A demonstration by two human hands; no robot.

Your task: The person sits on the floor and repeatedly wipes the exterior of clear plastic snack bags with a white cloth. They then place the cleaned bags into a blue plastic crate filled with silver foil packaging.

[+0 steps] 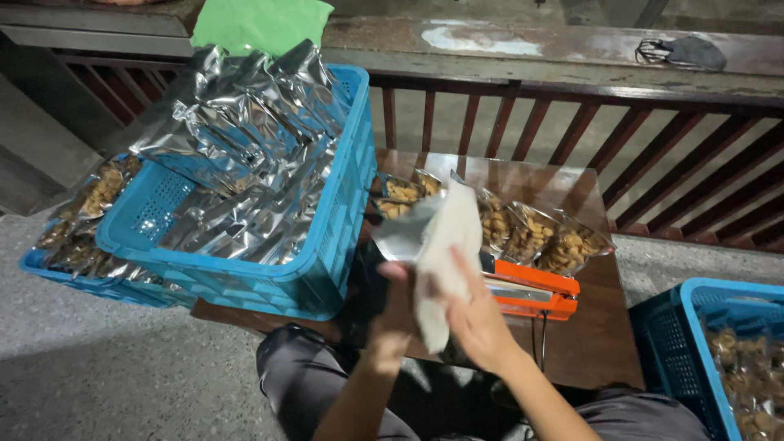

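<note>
Two hands at lower centre | my left hand [398,306] and right hand [474,314] each close their grip on one silver pouch [437,245], held above the tabletop [600,327] | orange sealer [531,290] just right | snack bags [531,233] behind | blue crate [327,253] of foil pouches, upper left.

Both forearms are rising side by side; left hand [396,306] and right hand [474,314] are apparently pinching closed.
</note>
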